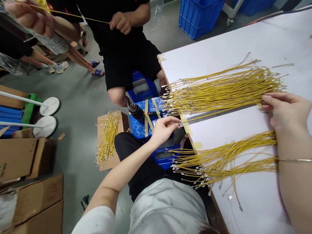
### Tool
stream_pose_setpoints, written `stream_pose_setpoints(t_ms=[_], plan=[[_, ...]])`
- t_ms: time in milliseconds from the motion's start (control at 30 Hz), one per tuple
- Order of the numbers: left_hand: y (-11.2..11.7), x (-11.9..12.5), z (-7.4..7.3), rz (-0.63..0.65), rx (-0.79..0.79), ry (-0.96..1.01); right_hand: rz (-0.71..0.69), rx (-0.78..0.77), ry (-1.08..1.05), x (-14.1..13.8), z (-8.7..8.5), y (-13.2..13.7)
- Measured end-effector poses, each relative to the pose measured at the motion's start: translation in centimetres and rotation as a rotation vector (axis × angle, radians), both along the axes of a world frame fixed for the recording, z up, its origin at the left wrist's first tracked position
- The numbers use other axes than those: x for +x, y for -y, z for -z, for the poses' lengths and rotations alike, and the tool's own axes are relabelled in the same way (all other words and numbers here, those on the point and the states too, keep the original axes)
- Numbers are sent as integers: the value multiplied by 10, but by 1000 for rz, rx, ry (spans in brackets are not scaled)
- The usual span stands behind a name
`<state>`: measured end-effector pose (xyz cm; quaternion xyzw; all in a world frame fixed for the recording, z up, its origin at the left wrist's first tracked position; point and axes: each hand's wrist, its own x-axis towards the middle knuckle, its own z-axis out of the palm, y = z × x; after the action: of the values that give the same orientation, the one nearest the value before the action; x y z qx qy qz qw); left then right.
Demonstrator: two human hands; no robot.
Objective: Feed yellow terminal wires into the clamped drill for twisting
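My left hand (163,129) pinches the near end of one yellow wire (219,112) at the table's left edge. That wire stretches across the white table (258,195) to my right hand (284,110), whose fingers are closed on its far end beside the upper bundle of yellow wires (224,89). A second bundle of yellow wires (226,159) with metal terminals lies nearer me, under my right forearm.
A person in black sits opposite, holding a yellow wire (73,15) taut between two hands. A blue stool (143,123) carries a drill-like tool (135,110). More wires lie on cardboard (108,139) on the floor. Cardboard boxes (31,201) stand left, blue crates (198,16) behind.
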<state>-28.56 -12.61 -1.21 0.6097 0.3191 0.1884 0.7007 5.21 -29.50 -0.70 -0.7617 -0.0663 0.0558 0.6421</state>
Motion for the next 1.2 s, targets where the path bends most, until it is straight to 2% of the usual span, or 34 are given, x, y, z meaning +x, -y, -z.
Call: stream_pose_setpoints(t_ms=[833,1200], plan=[[1,2,-1,-15,0,-13,24,-38,-22,-5,-5,-3],[-3,2,-1,0,-13,-97,15,-51,-1,-7,-6,-5]])
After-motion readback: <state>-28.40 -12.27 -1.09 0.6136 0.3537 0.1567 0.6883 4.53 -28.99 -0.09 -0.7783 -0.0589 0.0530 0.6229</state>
